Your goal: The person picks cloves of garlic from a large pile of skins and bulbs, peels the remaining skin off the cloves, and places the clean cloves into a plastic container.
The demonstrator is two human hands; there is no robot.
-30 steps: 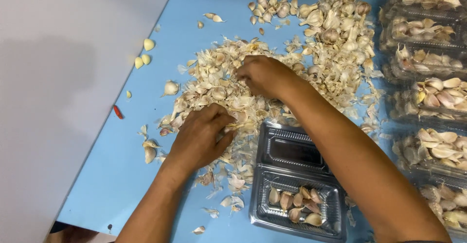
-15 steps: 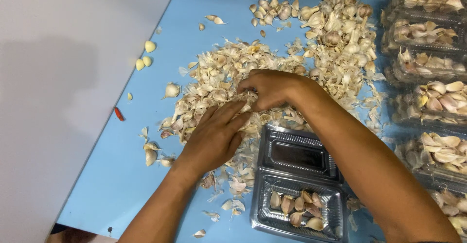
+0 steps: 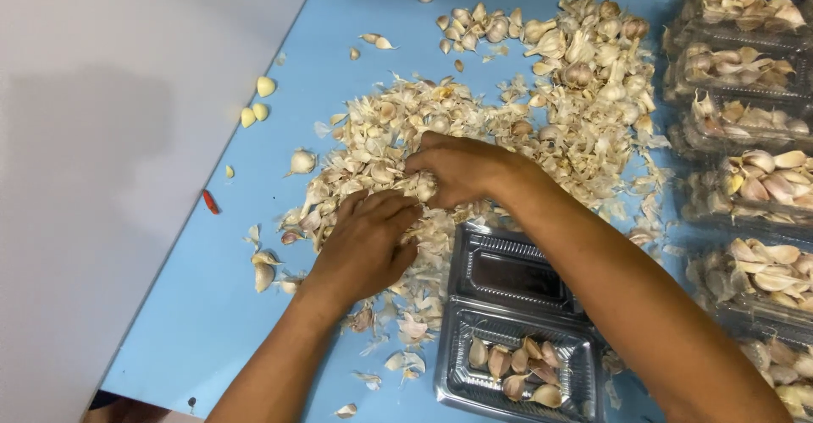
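I see a light blue tabletop (image 3: pixel 212 304) carrying the work. A broad heap of garlic cloves and papery skins (image 3: pixel 474 135) lies across its middle. An open clear plastic clamshell tray (image 3: pixel 517 321) sits at the near edge, touching the heap. Filled clear trays of garlic (image 3: pixel 745 127) line the right side. Three peeled cloves (image 3: pixel 256 105) and a small red chilli (image 3: pixel 210 202) lie apart near the left edge.

Closed clear boxes of garlic (image 3: pixel 745 59) line the three o'clock edge. A small red chilli (image 3: pixel 210 202) lies at nine o'clock, beside the white board (image 3: pixel 110 135).
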